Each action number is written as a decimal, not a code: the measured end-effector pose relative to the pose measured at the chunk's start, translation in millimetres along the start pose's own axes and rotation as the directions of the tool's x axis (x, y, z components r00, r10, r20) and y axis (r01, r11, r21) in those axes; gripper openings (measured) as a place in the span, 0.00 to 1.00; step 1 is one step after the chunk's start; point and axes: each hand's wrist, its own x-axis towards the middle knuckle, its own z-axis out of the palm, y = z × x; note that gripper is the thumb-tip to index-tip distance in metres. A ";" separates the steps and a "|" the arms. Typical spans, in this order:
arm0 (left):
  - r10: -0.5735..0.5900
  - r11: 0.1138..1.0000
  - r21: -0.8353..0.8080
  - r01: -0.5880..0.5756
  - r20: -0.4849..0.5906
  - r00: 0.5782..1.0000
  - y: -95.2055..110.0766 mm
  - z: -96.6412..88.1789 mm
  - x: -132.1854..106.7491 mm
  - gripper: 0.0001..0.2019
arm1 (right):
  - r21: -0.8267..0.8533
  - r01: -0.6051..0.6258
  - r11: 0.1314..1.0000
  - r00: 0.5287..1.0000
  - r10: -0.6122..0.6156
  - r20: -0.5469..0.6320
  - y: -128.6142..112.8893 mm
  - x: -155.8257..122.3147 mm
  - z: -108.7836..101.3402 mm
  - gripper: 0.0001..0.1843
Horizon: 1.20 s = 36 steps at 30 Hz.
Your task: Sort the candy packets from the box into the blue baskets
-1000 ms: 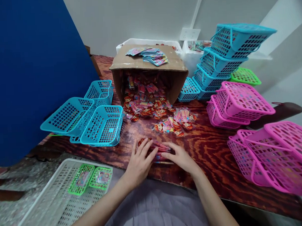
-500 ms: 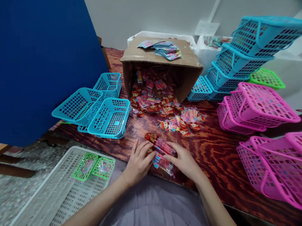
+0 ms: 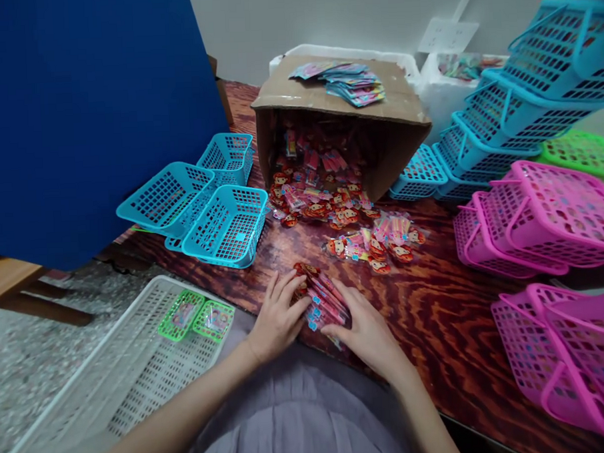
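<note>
A small pile of clear plastic packets, with pink sticks inside and red-haired cartoon heads at one end, lies at the table's front edge between my hands. My left hand presses on the head end from the left, its fingers bent over it. From the other side my right hand grips the stick end, thumb toward me and fingers along the far side. Beyond them, several similar packets lie loose on the table. More packets spill out of a cardboard box tipped on its side.
Blue baskets stand at the left, with a stack of blue baskets at the right back. Pink baskets line the right side. Flat sachets lie on the box. A white crate at lower left holds two small green baskets.
The packets between my hands are drawn closer together into a tighter pile. My right hand has closed in on their ends. The whole view has shifted slightly.
</note>
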 end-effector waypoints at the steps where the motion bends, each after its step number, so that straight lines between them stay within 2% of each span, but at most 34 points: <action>1: -0.001 1.000 -0.012 0.001 0.001 1.000 0.1 -1.1 1.9 0.15 | 0.013 0.006 1.000 1.000 -0.006 -0.016 1.6 2.6 -0.9 0.38; 4: -0.016 0.999 -0.052 0.016 0.004 1.000 1.0 -4.4 10.0 0.17 | 0.060 -0.011 0.998 0.989 0.020 -0.146 11.2 13.8 -1.9 0.25; 8: -0.047 0.993 -0.108 0.049 0.026 0.999 1.1 -1.6 22.0 0.24 | 0.073 -0.018 0.997 0.971 0.035 -0.238 23.5 25.2 -1.0 0.23; 13: -0.065 0.976 -0.205 0.069 0.024 0.998 -0.8 12.8 30.5 0.38 | 0.104 -0.018 0.994 0.972 0.042 -0.230 25.8 25.2 -0.5 0.25; 16: -0.055 0.977 -0.206 0.056 0.011 0.998 -1.8 16.8 31.3 0.40 | 0.141 -0.038 0.989 0.973 0.069 -0.221 27.0 24.6 -0.5 0.25; 23: -0.006 0.988 -0.154 0.016 0.060 0.998 -5.2 12.0 26.2 0.47 | 0.175 -0.039 0.984 0.973 0.078 -0.219 29.2 26.5 1.0 0.24; 27: -0.018 0.984 -0.173 0.029 0.068 0.998 -4.8 12.4 28.5 0.46 | 0.182 -0.062 0.981 0.967 0.104 -0.231 26.2 27.5 0.3 0.24; 36: -0.033 0.984 -0.173 0.049 0.091 0.995 -4.3 13.9 30.6 0.43 | 0.196 -0.028 0.980 0.972 0.073 -0.224 28.9 26.3 0.0 0.24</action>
